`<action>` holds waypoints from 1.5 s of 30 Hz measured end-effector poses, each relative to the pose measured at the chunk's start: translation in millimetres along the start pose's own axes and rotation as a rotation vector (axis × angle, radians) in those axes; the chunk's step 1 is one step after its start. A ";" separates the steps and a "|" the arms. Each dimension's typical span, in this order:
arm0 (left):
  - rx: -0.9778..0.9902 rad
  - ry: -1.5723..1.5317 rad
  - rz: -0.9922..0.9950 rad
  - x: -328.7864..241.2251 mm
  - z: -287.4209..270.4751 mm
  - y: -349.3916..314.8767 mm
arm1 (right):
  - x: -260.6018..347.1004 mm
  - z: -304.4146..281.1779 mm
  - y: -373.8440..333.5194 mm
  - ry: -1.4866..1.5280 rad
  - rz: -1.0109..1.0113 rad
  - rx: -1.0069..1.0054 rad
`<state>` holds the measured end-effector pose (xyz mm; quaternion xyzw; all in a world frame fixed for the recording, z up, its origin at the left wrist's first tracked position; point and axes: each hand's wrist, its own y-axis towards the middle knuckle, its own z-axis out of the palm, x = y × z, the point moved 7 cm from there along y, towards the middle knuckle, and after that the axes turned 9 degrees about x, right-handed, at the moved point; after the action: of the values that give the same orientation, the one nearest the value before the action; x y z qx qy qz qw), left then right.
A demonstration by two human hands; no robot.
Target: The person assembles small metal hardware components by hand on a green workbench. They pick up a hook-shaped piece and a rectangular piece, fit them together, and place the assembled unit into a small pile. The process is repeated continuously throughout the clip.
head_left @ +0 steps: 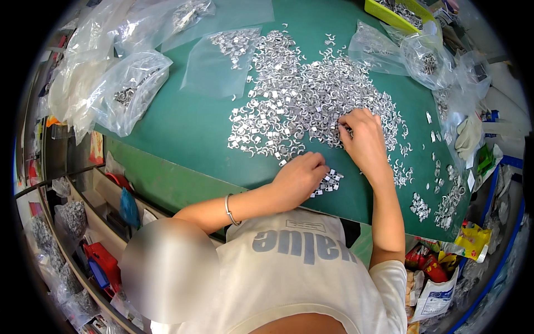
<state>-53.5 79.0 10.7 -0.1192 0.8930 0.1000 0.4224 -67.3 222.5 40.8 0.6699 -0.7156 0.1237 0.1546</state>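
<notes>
Green mat [183, 128] holds a heap of metal clips [300, 100]. Left hand [297, 178] curls closed over a small sorted pile [329, 182] near the edge; right hand [364, 136] pinches in the heap. A careless sweep could knock clips off.

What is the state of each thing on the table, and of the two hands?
Metal parts: spread loose in a wide heap.
Small pile: gathered apart, by the left hand.
Left hand: curled, resting on table.
Right hand: fingers in the heap.
Flat bag: lying open-ended, few parts.
Yellow tray: holds parts.
</notes>
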 end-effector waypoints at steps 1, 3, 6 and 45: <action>-0.004 0.015 0.014 -1.7 2.6 -1.9 | -1.2 -2.8 -2.4 0.017 0.009 -0.024; -0.049 0.007 0.015 -2.0 -2.3 -4.0 | -4.6 -9.8 -10.3 0.048 0.029 -0.074; -0.205 0.094 -0.034 2.3 -31.4 -7.9 | -3.7 -20.7 -29.8 0.128 0.025 -0.091; -0.357 0.249 -0.153 42.4 -65.1 0.4 | -141.7 -66.2 -233.7 0.283 0.758 -0.375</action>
<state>-127.3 55.8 18.3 -0.2707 0.8946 0.2089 0.2875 177.1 361.6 39.9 0.2970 -0.8924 0.1303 0.3136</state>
